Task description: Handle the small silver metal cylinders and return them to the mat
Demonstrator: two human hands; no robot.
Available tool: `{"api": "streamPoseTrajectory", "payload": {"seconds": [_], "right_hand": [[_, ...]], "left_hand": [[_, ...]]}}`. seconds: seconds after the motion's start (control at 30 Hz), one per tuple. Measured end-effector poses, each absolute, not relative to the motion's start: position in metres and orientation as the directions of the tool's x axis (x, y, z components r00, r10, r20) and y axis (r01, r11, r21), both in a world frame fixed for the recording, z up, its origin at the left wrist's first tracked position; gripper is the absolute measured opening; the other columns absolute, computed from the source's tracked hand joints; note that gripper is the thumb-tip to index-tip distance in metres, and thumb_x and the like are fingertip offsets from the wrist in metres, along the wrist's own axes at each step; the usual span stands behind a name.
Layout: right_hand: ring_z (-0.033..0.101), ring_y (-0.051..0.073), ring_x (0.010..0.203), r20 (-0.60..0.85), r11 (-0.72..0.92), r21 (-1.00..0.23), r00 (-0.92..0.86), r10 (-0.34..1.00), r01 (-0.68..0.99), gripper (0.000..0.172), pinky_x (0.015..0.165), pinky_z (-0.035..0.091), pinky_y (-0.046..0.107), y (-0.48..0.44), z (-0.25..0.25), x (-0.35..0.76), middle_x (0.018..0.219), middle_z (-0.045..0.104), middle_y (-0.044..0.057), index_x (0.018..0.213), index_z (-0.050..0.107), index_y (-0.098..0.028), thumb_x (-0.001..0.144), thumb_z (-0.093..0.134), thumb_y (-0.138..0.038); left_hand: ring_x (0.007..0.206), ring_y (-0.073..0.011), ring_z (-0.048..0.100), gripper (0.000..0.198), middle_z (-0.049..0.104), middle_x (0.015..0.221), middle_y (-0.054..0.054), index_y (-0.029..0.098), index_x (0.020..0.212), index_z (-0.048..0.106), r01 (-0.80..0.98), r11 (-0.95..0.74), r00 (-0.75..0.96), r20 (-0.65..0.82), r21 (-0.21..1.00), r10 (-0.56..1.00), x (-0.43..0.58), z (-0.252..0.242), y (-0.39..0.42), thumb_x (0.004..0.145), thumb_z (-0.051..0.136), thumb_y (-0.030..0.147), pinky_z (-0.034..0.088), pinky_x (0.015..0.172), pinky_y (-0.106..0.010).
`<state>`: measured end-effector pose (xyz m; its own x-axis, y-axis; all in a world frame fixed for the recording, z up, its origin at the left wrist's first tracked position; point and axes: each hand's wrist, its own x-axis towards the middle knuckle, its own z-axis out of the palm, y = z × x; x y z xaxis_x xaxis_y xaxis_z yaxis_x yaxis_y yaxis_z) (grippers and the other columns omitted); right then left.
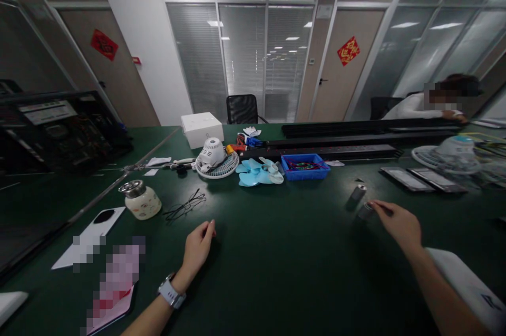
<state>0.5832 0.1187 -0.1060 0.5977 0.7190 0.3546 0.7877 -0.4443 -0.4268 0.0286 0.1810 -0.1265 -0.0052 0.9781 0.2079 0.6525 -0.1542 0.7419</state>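
Note:
My left hand rests on the dark green table with its fingers curled loosely together; nothing shows in it. A watch sits on that wrist. My right hand reaches forward at the right, and its fingertips pinch a small grey cylinder lying on the table. A second small cylinder lies just beyond it. Farther back are a white fan body on its grille, a light blue fan blade and a blue tray with small parts.
A cream jar with a metal lid, black wires and a white phone lie at the left. A white box and long black rails cross the back. Another person sits at the far right.

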Motion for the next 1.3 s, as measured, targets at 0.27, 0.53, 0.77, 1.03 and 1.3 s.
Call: {"api": "streamPoseTrajectory", "payload": {"seconds": [0.27, 0.53, 0.77, 1.03, 1.3], "right_hand": [[0.064, 0.029, 0.082, 0.357, -0.407, -0.434, 0.568, 0.741, 0.804, 0.048, 0.064, 0.046, 0.039, 0.119, -0.107, 0.580, 0.101, 0.070, 0.012, 0.095, 0.074, -0.022, 0.079, 0.044, -0.056], [0.058, 0.034, 0.107, 0.345, -0.405, -0.404, 0.546, 0.764, 0.821, 0.070, 0.082, 0.045, 0.042, 0.120, -0.088, 0.581, 0.120, 0.062, 0.014, 0.122, 0.062, -0.019, 0.073, 0.051, -0.067], [0.061, 0.034, 0.103, -0.049, -0.531, -0.207, 0.534, 0.844, 0.821, 0.068, 0.080, 0.045, 0.036, 0.186, -0.049, 0.600, 0.112, 0.066, 0.019, 0.128, 0.056, -0.012, 0.073, 0.064, -0.050], [0.066, 0.028, 0.089, -0.063, -0.508, -0.169, 0.505, 0.861, 0.844, 0.040, 0.068, 0.047, 0.031, 0.207, -0.050, 0.567, 0.097, 0.071, 0.014, 0.095, 0.073, -0.017, 0.070, 0.067, -0.048], [0.066, 0.017, 0.076, 0.111, 0.175, -0.584, -0.136, 0.984, 0.793, 0.034, 0.069, 0.048, 0.027, 0.176, -0.076, 0.356, 0.083, 0.072, 0.001, 0.091, 0.071, -0.024, 0.069, 0.068, -0.049]], "left_hand": [[0.058, -0.0150, 0.054, 0.045, 0.056, 0.058, 0.002, 0.019, 0.063, 0.055, 0.652, -0.145, 0.000, 0.191, 0.744, 0.982, 0.027, -0.128, 0.181, 0.090, 0.037, 0.052, 0.034, 0.056, -0.023], [0.056, -0.0153, 0.054, 0.046, 0.056, 0.056, 0.002, 0.020, 0.062, 0.055, 0.660, -0.156, 0.019, 0.190, 0.735, 0.982, 0.029, -0.126, 0.180, 0.089, 0.037, 0.052, 0.034, 0.056, -0.023], [0.057, -0.0149, 0.053, 0.046, 0.055, 0.056, 0.002, 0.019, 0.062, 0.054, 0.681, -0.153, 0.018, 0.192, 0.716, 0.981, 0.029, -0.127, 0.181, 0.089, 0.036, 0.052, 0.033, 0.056, -0.023], [0.057, -0.0150, 0.054, 0.046, 0.055, 0.057, 0.002, 0.019, 0.062, 0.056, 0.662, -0.167, 0.027, 0.200, 0.731, 0.979, 0.030, -0.130, 0.183, 0.089, 0.038, 0.051, 0.033, 0.057, -0.024], [0.071, -0.0168, 0.059, 0.035, 0.067, 0.082, -0.003, 0.019, 0.090, 0.068, 0.487, -0.310, 0.190, 0.248, 0.817, 0.950, 0.052, -0.115, 0.167, 0.089, 0.047, 0.047, 0.043, 0.064, -0.025]]}}
